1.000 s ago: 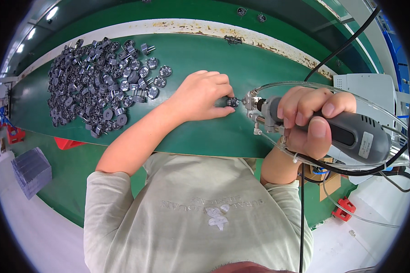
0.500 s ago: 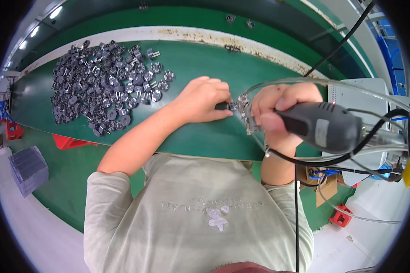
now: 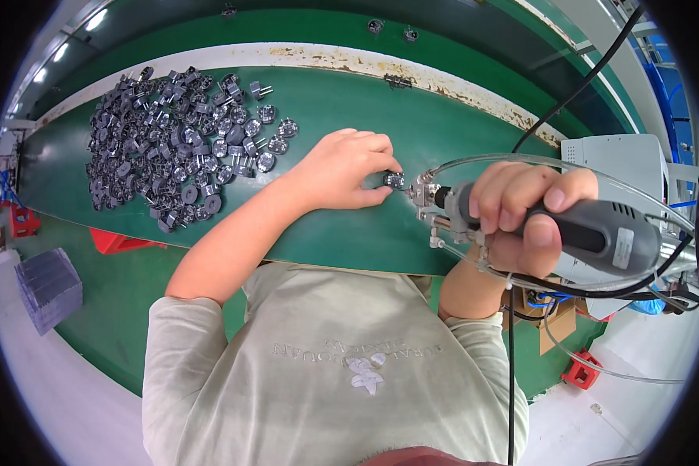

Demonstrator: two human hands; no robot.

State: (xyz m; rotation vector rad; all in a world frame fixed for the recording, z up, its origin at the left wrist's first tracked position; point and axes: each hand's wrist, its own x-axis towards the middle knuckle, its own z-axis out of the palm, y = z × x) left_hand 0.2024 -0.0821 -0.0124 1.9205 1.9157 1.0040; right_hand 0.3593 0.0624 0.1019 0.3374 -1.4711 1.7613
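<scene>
Between thumb and fingertips my left hand (image 3: 355,169) pinches a small dark plug (image 3: 394,180), whose round face shows to the right. My right hand (image 3: 532,203) is wrapped round a grey electric screwdriver (image 3: 625,233), held level over the bench. Its metal nose (image 3: 425,196) points left and stops a short gap from the plug. A clear tube (image 3: 512,159) runs from the nose back to the right, past the knuckles. To the left of my left forearm spreads a large pile of similar dark plugs (image 3: 175,144), some with metal pins showing.
The green bench top (image 3: 334,241) carries all this, with a worn white rail (image 3: 303,56) along its far side. A light grey box (image 3: 617,167) stands at the right, near hanging cables (image 3: 575,93). A few plugs (image 3: 410,34) lie beyond the rail. Red stools (image 3: 581,368) stand on the floor.
My right hand has drawn the screwdriver to the right, so its nose has come away from the plug. My left hand stays almost in place, still gripping the plug.
</scene>
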